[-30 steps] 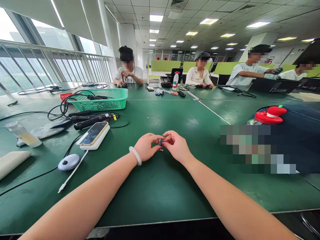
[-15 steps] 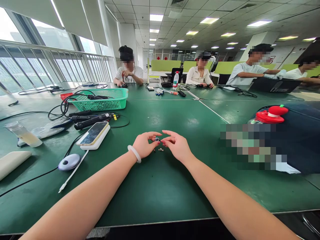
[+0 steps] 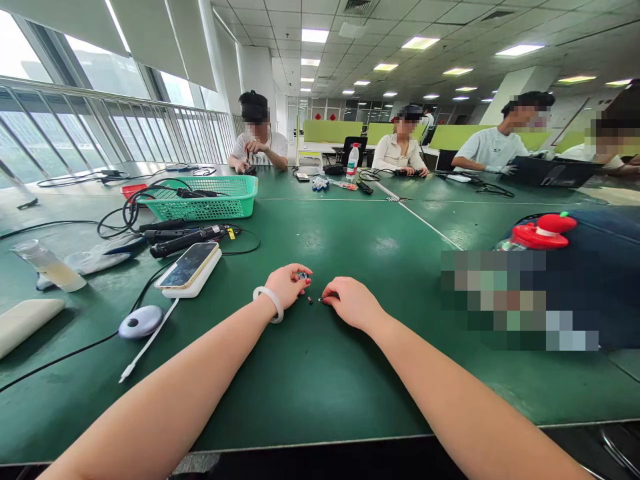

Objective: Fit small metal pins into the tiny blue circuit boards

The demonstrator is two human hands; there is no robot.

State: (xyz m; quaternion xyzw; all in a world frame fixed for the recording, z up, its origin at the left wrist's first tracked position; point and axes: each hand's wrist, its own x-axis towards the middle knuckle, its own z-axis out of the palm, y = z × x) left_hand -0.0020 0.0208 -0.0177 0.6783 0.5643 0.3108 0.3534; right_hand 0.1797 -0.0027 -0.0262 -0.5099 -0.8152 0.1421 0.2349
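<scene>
Between the thumb and fingers of my left hand (image 3: 287, 285) is a small dark part with a shiny, glassy look (image 3: 303, 276), too small to name. A white bangle circles that wrist. My right hand (image 3: 349, 300) rests low at the green table, its fingers pinched together beside a tiny pale metallic piece (image 3: 321, 300). Whether the fingertips grip that piece or only touch it is hard to see. A tiny dark reddish piece (image 3: 310, 301) lies on the table between the two hands.
Left of my arm are a phone (image 3: 190, 265) on a white block, a round lilac gadget (image 3: 141, 322), black tool handles (image 3: 187, 240) and a green basket (image 3: 200, 208). A red-lidded bottle (image 3: 543, 232) and dark bag (image 3: 610, 280) lie right. People sit across the table.
My right hand has come away from the small dark part and dropped to the tiny pieces on the table. The left hand has shifted slightly left, still pinching the part.
</scene>
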